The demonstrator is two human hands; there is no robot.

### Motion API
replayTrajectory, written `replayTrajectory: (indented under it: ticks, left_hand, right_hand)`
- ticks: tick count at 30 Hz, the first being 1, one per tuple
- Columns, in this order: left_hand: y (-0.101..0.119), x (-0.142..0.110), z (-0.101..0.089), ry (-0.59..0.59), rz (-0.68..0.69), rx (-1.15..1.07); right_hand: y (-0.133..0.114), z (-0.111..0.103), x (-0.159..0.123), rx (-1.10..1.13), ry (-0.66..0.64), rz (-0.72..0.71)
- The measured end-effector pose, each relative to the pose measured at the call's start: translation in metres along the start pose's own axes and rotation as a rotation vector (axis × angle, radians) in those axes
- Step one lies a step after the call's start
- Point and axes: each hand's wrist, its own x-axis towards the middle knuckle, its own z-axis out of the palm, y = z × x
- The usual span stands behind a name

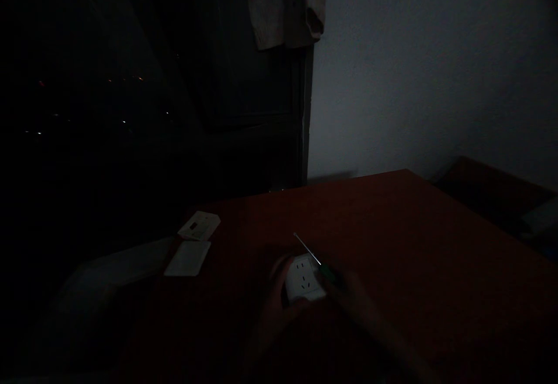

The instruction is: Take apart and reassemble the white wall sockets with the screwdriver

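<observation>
The scene is very dark. A white wall socket (304, 277) with several slots faces up near the front middle of the table. My left hand (279, 300) grips it from the left, fingers behind its far edge and thumb along the near side. In my right hand (344, 291) is a screwdriver (308, 250) with a green handle. Its thin metal shaft points up and to the left, passing over the socket's upper right corner, and the tip lies beyond the far edge. Fingers of the right hand are close to the socket's right side; whether they touch it I cannot tell.
A reddish-brown table (383, 227) spreads around my hands. To the left lie a pale box-like piece (200, 225) and a flat white plate (188, 258). A light wall (392, 82) and a dark window (108, 99) stand behind, with cloth (285, 6) hanging above.
</observation>
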Motion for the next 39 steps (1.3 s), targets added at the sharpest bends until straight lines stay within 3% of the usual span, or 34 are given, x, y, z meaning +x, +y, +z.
replayTrajectory:
  ticks: [8,14,22,27,30,33,39]
  left_hand:
    - [0.002,-0.001,-0.008,-0.014,0.041,-0.099]
    - [0.005,0.000,-0.008,-0.002,-0.011,-0.082]
    - [0.010,-0.011,-0.003,0.184,-0.168,0.104]
    - [0.009,-0.013,-0.005,0.064,-0.310,-0.039]
    - [0.011,-0.002,0.002,0.016,-0.288,-0.085]
    - [0.022,0.022,0.018,-0.019,-0.256,-0.123]
    - [0.060,0.098,0.071,-0.033,-0.200,-0.142]
  right_hand:
    - [0.006,0.004,-0.001,-0.057,0.018,0.012]
    - [0.005,0.004,-0.002,-0.103,0.045,0.019]
    - [-0.001,0.006,-0.008,-0.074,0.111,0.099]
    - [0.002,0.012,-0.012,-0.057,0.138,0.098]
    - [0.005,0.009,-0.010,-0.079,0.159,0.109]
    - [0.014,-0.007,-0.001,-0.064,0.207,0.153]
    - [0.039,-0.073,0.034,-0.047,0.343,0.268]
